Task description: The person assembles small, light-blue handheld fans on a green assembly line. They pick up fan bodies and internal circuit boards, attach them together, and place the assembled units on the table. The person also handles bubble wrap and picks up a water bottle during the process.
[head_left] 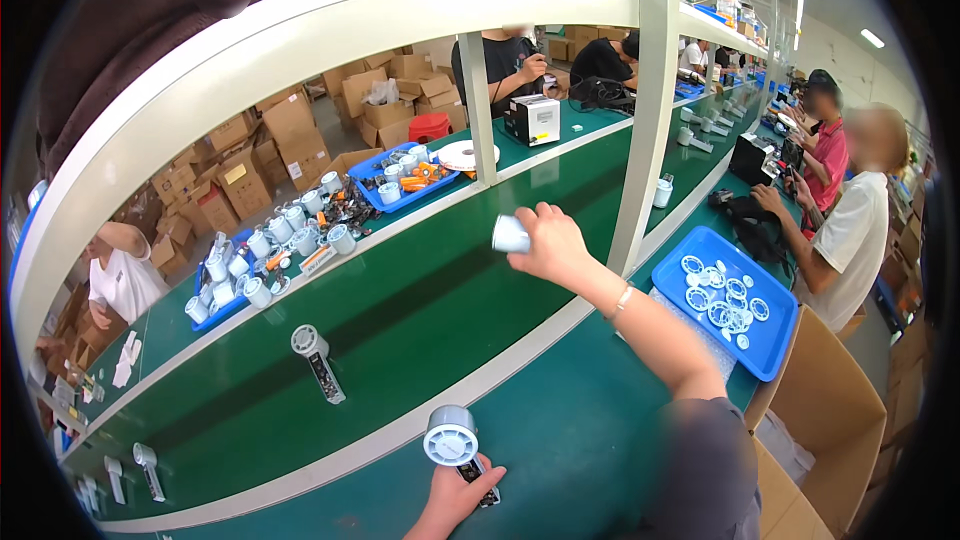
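Note:
My left hand (pixel 458 496) is closed around the dark, open-backed handle of a handheld fan (pixel 450 436), low over the near green worktop. Its pale blue round head, with a slotted grille, faces up. Out over the green conveyor belt (pixel 420 290), my right arm is stretched forward. My right hand (pixel 550 243) grips a pale blue cylindrical housing (pixel 510 234) by its side, with the fingers wrapped over it. Another handheld fan (pixel 317 364), its handle uncovered with dark parts showing inside, lies on the belt beyond my left hand.
White shelf posts (pixel 648 100) rise beside the belt. At right are a blue tray (pixel 770 345) of white rings and an open cardboard box (pixel 820 405). Across the belt, blue trays (pixel 392 208) hold housings and orange parts. More fans (pixel 148 470) lie far left. Several people work nearby.

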A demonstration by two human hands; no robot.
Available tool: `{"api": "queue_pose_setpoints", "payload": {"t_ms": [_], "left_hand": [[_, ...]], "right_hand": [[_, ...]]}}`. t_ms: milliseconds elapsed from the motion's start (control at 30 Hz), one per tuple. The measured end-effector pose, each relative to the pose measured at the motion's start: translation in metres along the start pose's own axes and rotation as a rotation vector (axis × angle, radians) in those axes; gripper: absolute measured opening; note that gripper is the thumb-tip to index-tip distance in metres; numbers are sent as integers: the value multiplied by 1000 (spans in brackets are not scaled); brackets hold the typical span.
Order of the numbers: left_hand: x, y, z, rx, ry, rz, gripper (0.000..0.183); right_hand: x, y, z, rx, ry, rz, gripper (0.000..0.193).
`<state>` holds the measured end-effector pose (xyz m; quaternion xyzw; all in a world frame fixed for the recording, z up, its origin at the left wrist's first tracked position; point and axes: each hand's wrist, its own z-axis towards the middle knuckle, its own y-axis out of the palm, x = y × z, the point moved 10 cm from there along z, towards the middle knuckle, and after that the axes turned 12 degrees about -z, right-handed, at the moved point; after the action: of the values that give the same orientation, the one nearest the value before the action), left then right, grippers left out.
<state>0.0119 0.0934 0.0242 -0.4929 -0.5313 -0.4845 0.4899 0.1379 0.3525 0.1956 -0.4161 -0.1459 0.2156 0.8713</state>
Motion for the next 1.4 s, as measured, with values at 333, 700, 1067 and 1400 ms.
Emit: {"api": "queue_pose_setpoints", "payload": {"t_ms": [333,700,1067,1400], "left_hand": [[-1,-4,-2,12,47,148,59],[4,-30,-5,293,205,37,37],[3,-28,-3,200,241,-365,42],[-12,-19,3,118,120,-323,30]], "right_hand": [[-88,-80,-123,-724,-438,83,47],[-106,-11,-122,-647,-150,32,62],[-80,35,-148,-662,72,300,69],[-62,37,-207,-657,-88,522,42]]}}
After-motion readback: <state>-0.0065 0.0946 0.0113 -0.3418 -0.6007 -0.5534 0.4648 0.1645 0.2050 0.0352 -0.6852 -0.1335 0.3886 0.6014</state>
